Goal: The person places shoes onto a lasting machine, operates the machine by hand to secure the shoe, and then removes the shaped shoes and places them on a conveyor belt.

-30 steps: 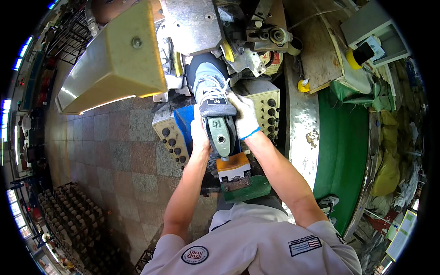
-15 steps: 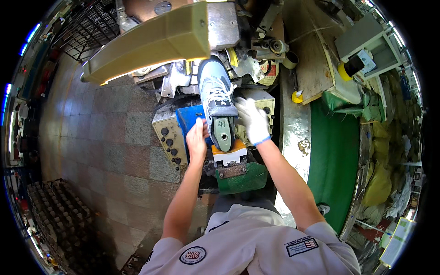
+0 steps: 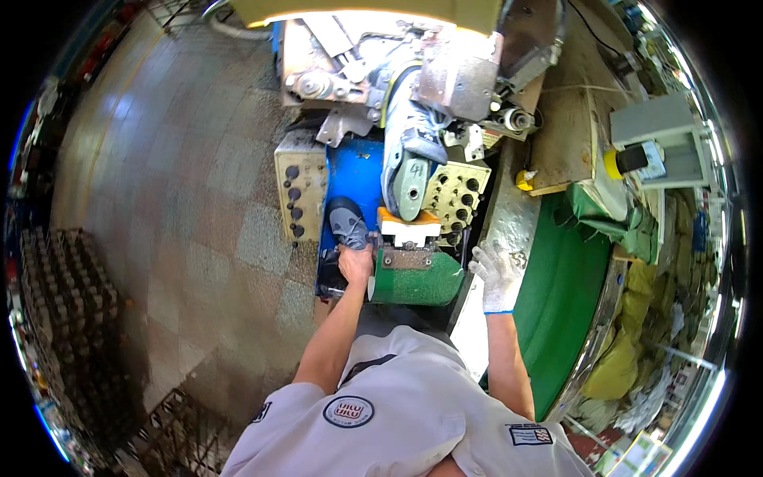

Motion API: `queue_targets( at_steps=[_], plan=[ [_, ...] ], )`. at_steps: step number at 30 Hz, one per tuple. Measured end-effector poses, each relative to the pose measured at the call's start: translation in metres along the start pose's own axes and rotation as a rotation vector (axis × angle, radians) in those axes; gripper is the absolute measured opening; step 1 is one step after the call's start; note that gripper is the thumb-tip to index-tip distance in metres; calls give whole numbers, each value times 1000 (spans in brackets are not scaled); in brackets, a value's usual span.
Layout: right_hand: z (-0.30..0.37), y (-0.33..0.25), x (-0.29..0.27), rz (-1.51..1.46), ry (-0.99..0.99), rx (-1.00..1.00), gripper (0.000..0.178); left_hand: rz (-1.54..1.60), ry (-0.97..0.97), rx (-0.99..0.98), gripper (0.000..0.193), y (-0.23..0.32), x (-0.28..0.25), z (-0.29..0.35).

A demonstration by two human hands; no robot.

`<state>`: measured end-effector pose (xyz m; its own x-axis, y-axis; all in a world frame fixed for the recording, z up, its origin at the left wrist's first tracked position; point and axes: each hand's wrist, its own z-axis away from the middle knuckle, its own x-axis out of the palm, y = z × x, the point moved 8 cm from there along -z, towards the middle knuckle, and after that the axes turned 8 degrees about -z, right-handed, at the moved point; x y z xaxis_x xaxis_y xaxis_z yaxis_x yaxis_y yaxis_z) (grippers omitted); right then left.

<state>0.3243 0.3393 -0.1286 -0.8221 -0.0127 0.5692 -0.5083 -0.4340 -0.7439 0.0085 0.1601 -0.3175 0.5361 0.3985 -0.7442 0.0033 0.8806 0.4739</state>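
A grey-blue lace-up shoe (image 3: pixel 421 141) sits in the machine with its toe under the metal clamp parts; a pale green shoe last (image 3: pixel 412 189) sticks out of its opening. Its heel end is above the orange-and-white rest (image 3: pixel 408 226). On the blue panel (image 3: pixel 355 171), to the left of that, lies a dark grey shoe (image 3: pixel 347 222) with a black toe. My bare left hand (image 3: pixel 355 265) is closed around the near end of this dark shoe. Over the metal ledge on the right, my right hand (image 3: pixel 496 278), in a white glove, has its fingers apart and holds nothing.
Control boxes with black knobs (image 3: pixel 294 191) flank the machine. A green rounded guard (image 3: pixel 417 278) is close in front of me. To the right run a metal ledge (image 3: pixel 501 215) and a green belt (image 3: pixel 568 278). Brown racks (image 3: pixel 67 294) stand on the floor at left.
Both hands have left the grey-blue shoe, now under the clamp parts. My left hand has come nearer and grips the dark shoe; my right has moved right and nearer. The view has shifted.
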Motion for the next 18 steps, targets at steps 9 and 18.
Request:
queue_targets(
  at_steps=[9,18],
  plan=[
    [-1,-13,32,98,-87,59,57,344,-126,335,53,-2,-81,25],
    [62,-30,162,90,-484,54,81,936,-437,408,40,52,-285,101]
  ],
)
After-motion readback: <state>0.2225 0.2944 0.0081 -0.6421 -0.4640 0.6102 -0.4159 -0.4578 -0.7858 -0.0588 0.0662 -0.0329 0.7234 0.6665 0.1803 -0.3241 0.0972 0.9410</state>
